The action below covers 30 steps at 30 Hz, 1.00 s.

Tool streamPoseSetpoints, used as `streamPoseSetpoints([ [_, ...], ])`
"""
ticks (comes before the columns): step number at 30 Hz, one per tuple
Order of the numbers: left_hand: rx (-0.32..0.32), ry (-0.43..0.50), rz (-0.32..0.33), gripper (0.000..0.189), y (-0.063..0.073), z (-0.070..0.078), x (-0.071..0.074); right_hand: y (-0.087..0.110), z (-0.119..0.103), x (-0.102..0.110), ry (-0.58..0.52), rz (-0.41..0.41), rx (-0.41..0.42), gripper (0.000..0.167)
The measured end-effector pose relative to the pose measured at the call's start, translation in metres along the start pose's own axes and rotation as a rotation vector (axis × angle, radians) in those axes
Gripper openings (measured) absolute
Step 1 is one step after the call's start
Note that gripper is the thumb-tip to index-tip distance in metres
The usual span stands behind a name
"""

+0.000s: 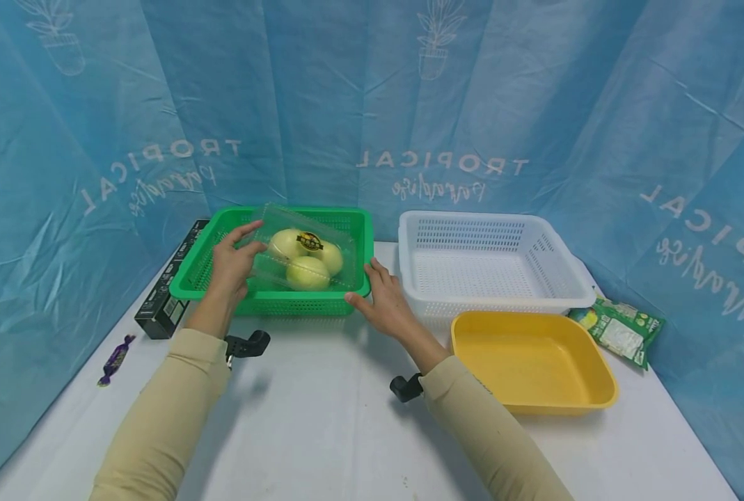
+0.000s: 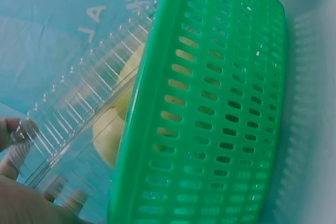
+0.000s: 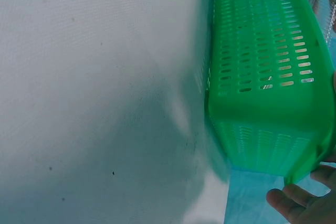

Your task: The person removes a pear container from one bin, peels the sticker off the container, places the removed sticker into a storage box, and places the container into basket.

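Note:
My left hand [image 1: 232, 259] pinches the left edge of a clear plastic clamshell box [image 2: 84, 98] with a dark round label. The box sits tilted in the green basket [image 1: 284, 305], and several pale yellow-green round fruits [image 1: 307, 273] show through it. At the basket's right front corner, my right hand [image 1: 384, 298] has its fingers extended against the rim, thumb held apart. In the right wrist view the right fingers [image 3: 286, 203] are by the basket's corner. Part of the left hand's grip is cut off in the left wrist view.
A white basket [image 1: 497, 303] stands right of the green one, with a yellow tub [image 1: 534, 362] before it. A green packet [image 1: 622, 327] lies at the far right. Left of the green basket are a long black box [image 1: 165, 299] and a purple-wrapped candy [image 1: 115, 360].

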State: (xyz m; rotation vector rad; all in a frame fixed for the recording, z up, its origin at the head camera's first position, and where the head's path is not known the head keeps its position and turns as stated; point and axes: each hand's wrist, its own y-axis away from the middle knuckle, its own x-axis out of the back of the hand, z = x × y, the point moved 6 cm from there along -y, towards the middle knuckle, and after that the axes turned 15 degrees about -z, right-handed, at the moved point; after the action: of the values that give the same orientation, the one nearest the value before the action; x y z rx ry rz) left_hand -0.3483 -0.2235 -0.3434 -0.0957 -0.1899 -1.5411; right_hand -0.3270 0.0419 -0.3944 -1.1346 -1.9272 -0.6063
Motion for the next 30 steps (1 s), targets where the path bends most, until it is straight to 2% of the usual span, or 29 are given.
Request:
streamPoseSetpoints([
  [5, 0.0, 0.071, 0.053, 0.045, 0.004, -0.001, 0.004, 0.0, 0.0, 0.0, 0.0, 0.003, 0.006, 0.077],
  [11, 0.009, 0.196, 0.079, 0.043, 0.013, 0.003, 0.013, 0.0, 0.0, 0.001, -0.002, 0.0, 0.01, 0.077],
  [21, -0.024, 0.283, 0.124, 0.046, 0.032, 0.018, 0.023, 0.0, 0.001, 0.001, -0.012, -0.001, 0.006, 0.077],
  [26, -0.046, 0.377, 0.149, 0.045, 0.042, 0.022, 0.029, 0.001, 0.0, 0.001, -0.03, -0.011, 0.006, 0.078],
  [30, -0.04, 0.388, 0.164, 0.045, 0.054, 0.025, 0.034, 0.0, 0.0, 0.001, -0.047, -0.021, -0.003, 0.078],
])
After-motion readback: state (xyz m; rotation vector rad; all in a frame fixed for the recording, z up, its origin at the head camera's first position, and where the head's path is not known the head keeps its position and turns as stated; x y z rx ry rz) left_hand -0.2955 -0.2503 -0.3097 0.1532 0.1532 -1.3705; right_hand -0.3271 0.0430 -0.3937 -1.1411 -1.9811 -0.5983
